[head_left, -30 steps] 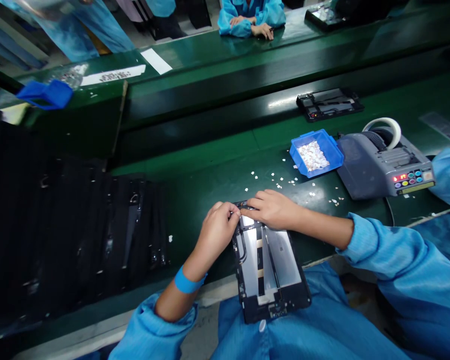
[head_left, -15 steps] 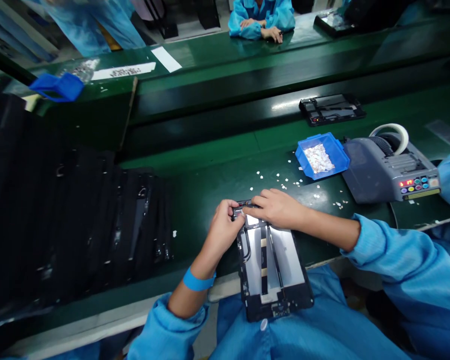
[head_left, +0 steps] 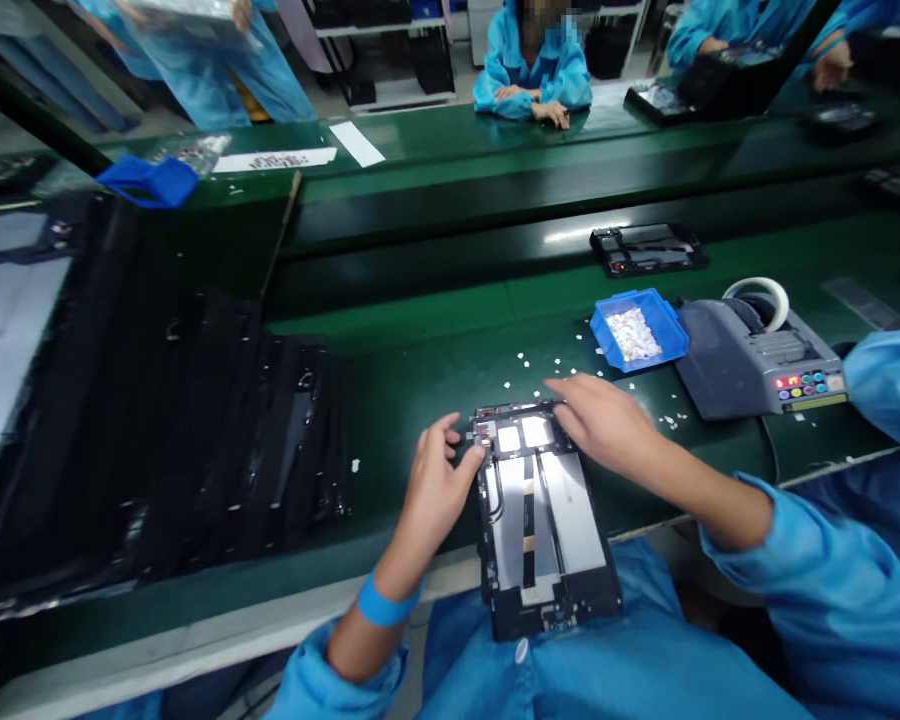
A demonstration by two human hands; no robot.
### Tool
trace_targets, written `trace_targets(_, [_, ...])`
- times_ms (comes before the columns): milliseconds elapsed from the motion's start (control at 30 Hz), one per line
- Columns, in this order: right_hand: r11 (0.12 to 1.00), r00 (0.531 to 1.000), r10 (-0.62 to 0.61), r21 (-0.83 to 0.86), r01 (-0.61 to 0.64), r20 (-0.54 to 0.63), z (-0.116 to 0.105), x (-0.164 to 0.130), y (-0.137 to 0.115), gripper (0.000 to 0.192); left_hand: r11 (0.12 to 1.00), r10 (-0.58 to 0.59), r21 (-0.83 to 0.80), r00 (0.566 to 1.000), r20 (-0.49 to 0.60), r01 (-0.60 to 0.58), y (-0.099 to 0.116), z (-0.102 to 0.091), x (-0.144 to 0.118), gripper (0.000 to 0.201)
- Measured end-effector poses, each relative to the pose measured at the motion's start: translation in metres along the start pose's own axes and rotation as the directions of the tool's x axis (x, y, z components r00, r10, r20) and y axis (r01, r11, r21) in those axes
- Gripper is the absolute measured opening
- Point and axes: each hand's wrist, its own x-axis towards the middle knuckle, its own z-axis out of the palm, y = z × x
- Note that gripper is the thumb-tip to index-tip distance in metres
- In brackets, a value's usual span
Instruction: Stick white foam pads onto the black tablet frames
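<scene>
An opened tablet (head_left: pixel 581 515) with bare silver batteries, flex cables and a circuit board lies in front of me, its lower end over the bench edge against my smock. At its upper left corner is my left hand (head_left: pixel 436 480), fingers spread apart and the thumb tip at the tablet's edge. My right hand (head_left: pixel 611 425) is by the upper right corner, its fingers stretched out past the tablet and the thumb close to the frame; whether it touches is hard to see. Neither hand grips anything.
A blue bin (head_left: pixel 637 330) of small white pieces stands beside a grey tape dispenser (head_left: pixel 750 360). White scraps dot the green bench. Several black tablets (head_left: pixel 217 450) stand stacked at left. Another opened tablet (head_left: pixel 649 248) lies behind the bin. Co-workers sit and stand opposite.
Both hands have come apart from the tablet's top part: the right moved to the right, and the left opened its fingers. The view has tilted up slightly, showing more co-workers.
</scene>
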Motion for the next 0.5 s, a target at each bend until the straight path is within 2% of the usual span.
trace_targets(67, [0.971, 0.974, 0.223, 0.083, -0.226, 0.037, -0.002, -0.038, -0.001, 0.039, 0.999, -0.009, -0.035, 1.000, 0.019, 0.010, -0.011, 0.004, -0.030, 0.059])
trace_targets(167, [0.915, 0.934, 0.265, 0.244, -0.322, 0.239, 0.006, -0.084, -0.018, 0.043, 0.998, 0.048, -0.038, 0.994, 0.097, -0.045, -0.020, 0.020, -0.064, 0.064])
trace_targets(200, [0.893, 0.927, 0.274, 0.290, -0.344, 0.256, 0.010, -0.092, -0.025, 0.046, 0.998, 0.057, -0.034, 0.993, 0.100, -0.054, -0.020, 0.026, -0.069, 0.066])
trace_targets(300, [0.804, 0.917, 0.343, 0.442, -0.398, 0.202, 0.020, -0.099, -0.042, 0.047, 0.995, 0.061, -0.088, 0.997, 0.055, -0.056, -0.014, 0.036, -0.070, 0.068])
trace_targets(333, [0.745, 0.912, 0.357, 0.528, -0.408, 0.201, 0.022, -0.099, -0.045, 0.045, 0.990, 0.068, -0.127, 0.997, 0.033, -0.063, -0.010, 0.036, -0.068, 0.068])
trace_targets(400, [0.559, 0.903, 0.361, 0.721, -0.408, 0.232, 0.023, -0.095, -0.047, 0.037, 0.971, 0.076, -0.228, 0.997, -0.011, -0.077, -0.003, 0.032, -0.064, 0.068])
trace_targets(467, [0.358, 0.900, 0.346, 0.850, -0.387, 0.264, 0.019, -0.086, -0.047, 0.033, 0.932, 0.061, -0.357, 0.998, -0.031, -0.068, 0.003, 0.021, -0.063, 0.068])
trace_targets(500, [0.294, 0.905, 0.330, 0.883, -0.367, 0.267, 0.013, -0.078, -0.048, 0.033, 0.903, 0.049, -0.425, 0.998, -0.037, -0.060, 0.005, 0.012, -0.066, 0.068])
